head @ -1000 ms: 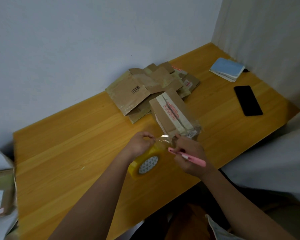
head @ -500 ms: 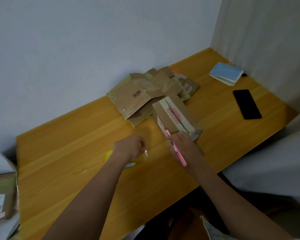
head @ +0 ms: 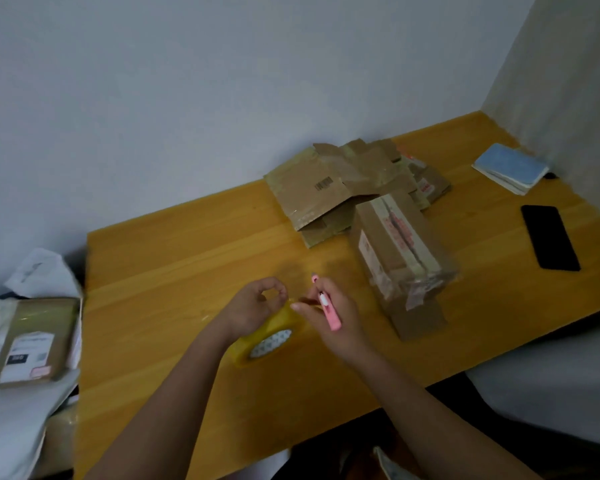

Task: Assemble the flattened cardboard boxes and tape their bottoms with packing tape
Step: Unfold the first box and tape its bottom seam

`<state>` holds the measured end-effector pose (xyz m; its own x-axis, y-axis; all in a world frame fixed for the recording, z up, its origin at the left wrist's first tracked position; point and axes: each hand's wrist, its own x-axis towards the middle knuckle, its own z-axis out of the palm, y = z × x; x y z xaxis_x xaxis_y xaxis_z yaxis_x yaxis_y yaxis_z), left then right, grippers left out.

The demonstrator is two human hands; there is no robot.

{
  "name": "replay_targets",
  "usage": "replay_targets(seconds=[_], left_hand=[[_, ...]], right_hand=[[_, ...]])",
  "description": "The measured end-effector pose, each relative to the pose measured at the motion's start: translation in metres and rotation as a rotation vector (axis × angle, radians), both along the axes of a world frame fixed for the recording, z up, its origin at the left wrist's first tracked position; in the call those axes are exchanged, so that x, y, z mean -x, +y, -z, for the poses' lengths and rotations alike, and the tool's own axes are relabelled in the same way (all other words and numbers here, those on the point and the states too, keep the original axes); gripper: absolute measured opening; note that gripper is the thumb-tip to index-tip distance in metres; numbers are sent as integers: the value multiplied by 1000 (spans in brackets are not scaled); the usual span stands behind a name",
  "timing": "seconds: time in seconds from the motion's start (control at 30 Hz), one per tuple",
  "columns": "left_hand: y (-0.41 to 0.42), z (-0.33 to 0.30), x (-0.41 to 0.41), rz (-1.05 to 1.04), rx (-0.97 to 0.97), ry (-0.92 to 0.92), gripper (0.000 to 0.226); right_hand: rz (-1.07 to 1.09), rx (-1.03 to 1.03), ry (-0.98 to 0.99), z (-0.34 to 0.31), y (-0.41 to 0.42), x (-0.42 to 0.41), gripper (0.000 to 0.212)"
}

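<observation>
The left hand grips the yellow roll of clear packing tape; the right hand holds a pink cutter. The tape looks light and sticky, so its loose end is best pinched at the edge.

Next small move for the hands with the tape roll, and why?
Probably pull a fresh length off the tape roll: the left hand holds it, the right hand, gripping the pink cutter, has fingertips at its edge, and the assembled box lies apart.

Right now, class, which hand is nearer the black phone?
Right. The right hand, holding the pink cutter, is closer to the phone; the left hand grips the tape roll farther away.
</observation>
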<state>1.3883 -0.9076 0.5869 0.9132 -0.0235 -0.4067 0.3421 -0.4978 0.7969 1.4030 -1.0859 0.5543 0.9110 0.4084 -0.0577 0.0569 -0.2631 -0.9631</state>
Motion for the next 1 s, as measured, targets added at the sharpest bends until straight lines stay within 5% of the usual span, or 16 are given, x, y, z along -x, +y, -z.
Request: replay_targets(seconds=[0.17,0.3,0.37,0.57,0.7,0.87,1.0], left_hand=[[17,-2,28,-95,10,-27,10],[49,7,53,-171,103,87,103],[64,15,67,-113,113,133,117],[91,42,98,-268,12,-71,71],[112,33,109,-368,-57,-188,50],[124,23,102,-19,-816,-169,59],[113,36,97,-4,-708,-70,63]], right_hand=[[-33,10,26,12,35,10,42],[2,51,-15,24,52,11,44],[15,58,-12,29,56,10,40],[-100,-9,45,38,77,19,39],[33,-39,124,42,94,17,35],[142,48,120,45,101,1,44],[161,397,34,67,95,0,38]])
